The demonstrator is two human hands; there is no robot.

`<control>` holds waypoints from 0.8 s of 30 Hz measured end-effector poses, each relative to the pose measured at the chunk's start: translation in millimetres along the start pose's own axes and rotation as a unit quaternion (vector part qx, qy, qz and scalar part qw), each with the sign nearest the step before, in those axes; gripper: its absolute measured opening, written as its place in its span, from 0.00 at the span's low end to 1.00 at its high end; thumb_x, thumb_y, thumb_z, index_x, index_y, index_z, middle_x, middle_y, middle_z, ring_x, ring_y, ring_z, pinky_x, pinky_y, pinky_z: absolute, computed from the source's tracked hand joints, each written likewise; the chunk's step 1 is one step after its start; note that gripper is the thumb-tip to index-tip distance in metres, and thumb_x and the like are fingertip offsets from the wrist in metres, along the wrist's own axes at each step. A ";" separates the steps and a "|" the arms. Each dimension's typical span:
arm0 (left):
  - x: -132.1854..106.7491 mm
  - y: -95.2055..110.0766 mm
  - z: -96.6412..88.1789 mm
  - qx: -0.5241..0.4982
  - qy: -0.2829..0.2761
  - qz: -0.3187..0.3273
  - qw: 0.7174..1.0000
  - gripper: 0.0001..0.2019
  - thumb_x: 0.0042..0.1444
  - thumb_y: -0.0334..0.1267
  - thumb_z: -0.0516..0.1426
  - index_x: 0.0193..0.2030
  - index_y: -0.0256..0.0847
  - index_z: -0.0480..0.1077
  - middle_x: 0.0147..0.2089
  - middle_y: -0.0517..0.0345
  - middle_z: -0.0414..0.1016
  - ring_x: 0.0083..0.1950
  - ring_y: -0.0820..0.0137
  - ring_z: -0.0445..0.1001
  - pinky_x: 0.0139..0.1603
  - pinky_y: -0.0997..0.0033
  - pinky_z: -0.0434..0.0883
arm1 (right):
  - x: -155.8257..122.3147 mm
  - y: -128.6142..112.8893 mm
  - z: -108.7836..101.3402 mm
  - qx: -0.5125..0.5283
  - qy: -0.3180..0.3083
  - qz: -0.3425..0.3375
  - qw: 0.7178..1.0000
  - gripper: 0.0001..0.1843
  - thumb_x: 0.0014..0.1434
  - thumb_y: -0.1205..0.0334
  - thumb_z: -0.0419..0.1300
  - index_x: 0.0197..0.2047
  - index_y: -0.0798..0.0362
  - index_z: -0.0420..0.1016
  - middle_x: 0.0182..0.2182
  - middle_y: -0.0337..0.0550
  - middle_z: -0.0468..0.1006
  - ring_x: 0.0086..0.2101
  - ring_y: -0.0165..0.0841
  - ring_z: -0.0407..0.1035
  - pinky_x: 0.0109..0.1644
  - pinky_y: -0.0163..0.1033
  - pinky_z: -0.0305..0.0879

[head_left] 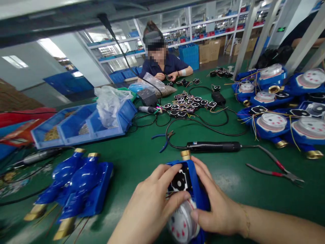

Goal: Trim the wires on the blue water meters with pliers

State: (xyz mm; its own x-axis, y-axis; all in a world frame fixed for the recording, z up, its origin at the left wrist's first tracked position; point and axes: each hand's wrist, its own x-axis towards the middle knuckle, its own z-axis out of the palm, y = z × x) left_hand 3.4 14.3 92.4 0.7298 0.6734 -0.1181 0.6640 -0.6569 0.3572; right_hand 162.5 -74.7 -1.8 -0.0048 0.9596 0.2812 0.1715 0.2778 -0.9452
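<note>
On my remote feed I record bright, diffuse indoor light, with glare on the blue castings (85, 181) and soft sheen on the green tabletop (225, 179). Edges show wide-angle stretch; lower left is smeared, background shelving (190, 23) soft, markings on the held meter (182, 218) blurred.

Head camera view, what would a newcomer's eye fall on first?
Probably the blue meter with its white dial, front and centre between the left hand and right hand. Next, perhaps the group of similar blue meters at the right, then the scattered black modules farther back on the green table.
</note>
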 end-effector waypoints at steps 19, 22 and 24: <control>2.4 10.2 29.6 -0.029 0.281 0.104 0.954 0.18 0.44 0.37 0.62 0.44 0.39 0.68 0.35 0.59 0.68 0.33 0.74 0.70 0.33 0.76 0.69 | -8.1 16.6 4.3 0.064 0.013 -0.044 0.997 0.44 0.56 0.45 0.56 0.67 0.56 0.43 0.64 0.49 0.38 0.63 0.46 0.36 0.68 0.51 0.38; 4.8 8.0 32.4 -0.031 0.295 0.086 0.951 0.17 0.42 0.37 0.63 0.41 0.40 0.69 0.33 0.61 0.67 0.31 0.74 0.69 0.32 0.74 0.68 | -6.3 19.2 4.8 0.083 0.003 -0.038 0.996 0.44 0.56 0.43 0.57 0.67 0.57 0.44 0.64 0.50 0.40 0.63 0.47 0.37 0.68 0.52 0.38; 4.3 7.6 33.0 -0.030 0.300 0.075 0.951 0.15 0.43 0.37 0.62 0.40 0.40 0.70 0.32 0.60 0.67 0.31 0.73 0.69 0.32 0.73 0.69 | -4.3 20.2 5.3 0.106 -0.004 -0.039 0.994 0.44 0.55 0.45 0.59 0.67 0.56 0.46 0.64 0.49 0.41 0.63 0.46 0.37 0.68 0.51 0.36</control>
State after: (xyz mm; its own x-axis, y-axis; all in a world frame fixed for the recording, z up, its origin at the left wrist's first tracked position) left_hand 16.9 1.0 64.0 0.5795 0.6578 0.4812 0.5362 -0.7523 0.3828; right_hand 160.7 -72.9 -22.9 -0.0187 0.9347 0.3548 -0.0402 0.3539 -0.9344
